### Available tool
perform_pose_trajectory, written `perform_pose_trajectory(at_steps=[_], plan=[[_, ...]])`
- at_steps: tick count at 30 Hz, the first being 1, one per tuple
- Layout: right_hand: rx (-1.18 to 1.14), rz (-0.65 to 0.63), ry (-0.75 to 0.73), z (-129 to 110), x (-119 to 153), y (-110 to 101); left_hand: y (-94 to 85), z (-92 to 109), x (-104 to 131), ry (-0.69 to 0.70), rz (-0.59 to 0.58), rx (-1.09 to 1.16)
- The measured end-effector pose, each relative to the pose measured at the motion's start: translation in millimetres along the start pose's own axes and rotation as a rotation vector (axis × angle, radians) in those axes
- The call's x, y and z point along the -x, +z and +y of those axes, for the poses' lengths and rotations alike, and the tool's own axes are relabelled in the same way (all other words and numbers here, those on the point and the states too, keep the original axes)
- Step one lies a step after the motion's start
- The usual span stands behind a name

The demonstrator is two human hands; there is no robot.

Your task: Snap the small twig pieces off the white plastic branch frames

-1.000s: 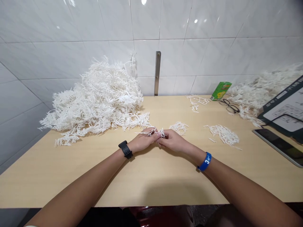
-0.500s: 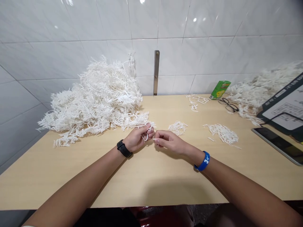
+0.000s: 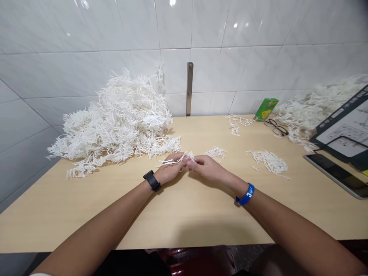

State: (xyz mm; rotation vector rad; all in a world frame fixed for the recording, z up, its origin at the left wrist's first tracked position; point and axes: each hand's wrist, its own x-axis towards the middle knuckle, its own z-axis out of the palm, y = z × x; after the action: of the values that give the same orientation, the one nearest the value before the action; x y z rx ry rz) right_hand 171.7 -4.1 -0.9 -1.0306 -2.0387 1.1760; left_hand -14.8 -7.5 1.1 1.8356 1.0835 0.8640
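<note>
At centre, thin branching white strands (image 3: 191, 155)

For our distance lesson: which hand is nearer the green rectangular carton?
Right. The right hand is left of the carton and closer to the camera; the left hand is farther left.

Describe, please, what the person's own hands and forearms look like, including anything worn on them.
The left hand and right hand are both ungloved, and the forearms are uncovered. A black strap with small holes circles the left wrist. On the right is a blue wristband bearing a white "3" and small white lettering, too small to read.
</note>
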Motion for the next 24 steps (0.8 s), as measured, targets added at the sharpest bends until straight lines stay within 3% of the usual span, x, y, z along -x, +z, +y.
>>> perform_pose_trajectory(at_steps=[6, 17, 21, 24], plan=[[-0.296, -0.07, -0.06, 4, -1, 8, 3.0, -4, 0, 0.016, -0.051, 0.25], [-0.244, -0.128, -0.142, -6, 3, -10, 5.6, -3, 1, -0.097, -0.141, 0.696], [-0.281, -0.122, -0.128, -6, 3, -8, 4.5, -4, 1, -0.121, -0.128, 0.715], [-0.323, -0.081, -0.09, -1, 2, -5, 0.2, 0, 1, -0.041, -0.136, 0.461]])
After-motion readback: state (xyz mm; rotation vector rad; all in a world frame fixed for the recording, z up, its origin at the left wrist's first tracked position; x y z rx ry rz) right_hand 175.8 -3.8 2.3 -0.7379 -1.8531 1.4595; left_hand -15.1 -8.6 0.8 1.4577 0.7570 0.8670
